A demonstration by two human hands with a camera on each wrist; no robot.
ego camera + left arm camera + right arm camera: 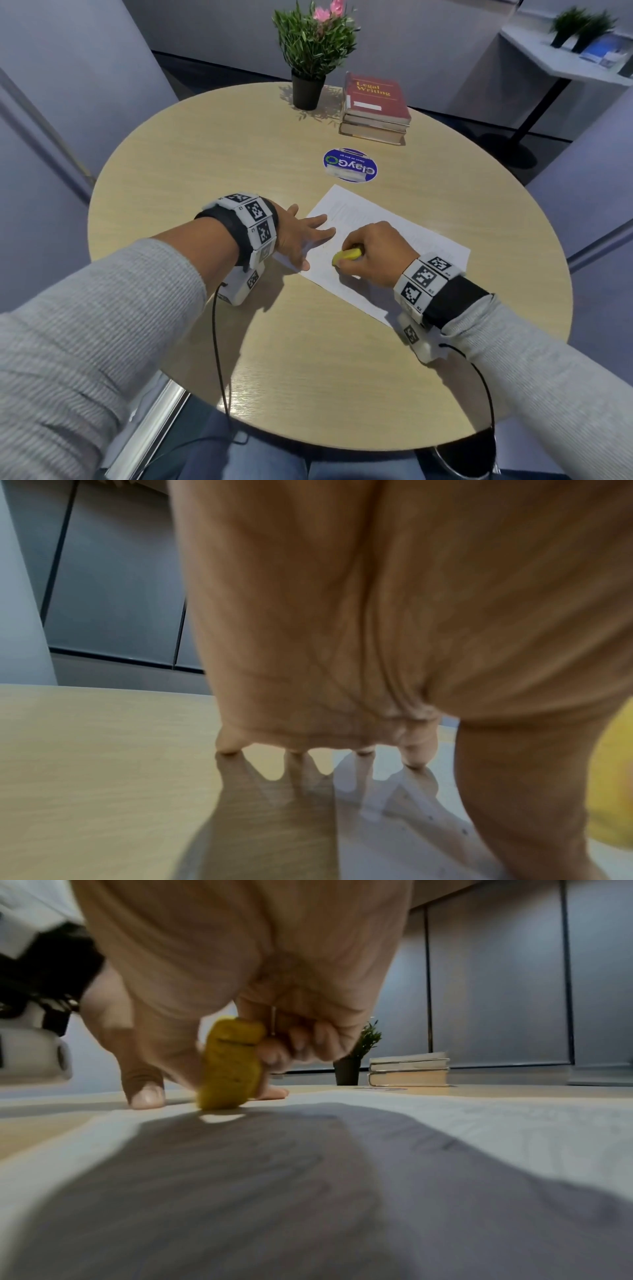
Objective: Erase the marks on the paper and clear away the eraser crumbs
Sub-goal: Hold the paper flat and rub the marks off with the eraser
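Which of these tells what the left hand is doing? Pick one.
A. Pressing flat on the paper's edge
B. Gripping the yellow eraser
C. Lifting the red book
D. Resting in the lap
A: the left hand lies with fingers spread on the paper, while the right hand grips the yellow eraser.

- An office meeting nook, set around a round wood-grain table ringed by plain grey partition walls.
- A stack of books topped by a red volume titled "Legal Writing" sits beside a potted plant with pink blooms.
- A round blue "ClayGo" clean-as-you-go sticker marks the tabletop.
- A white side shelf carries more small plants and leaflets.
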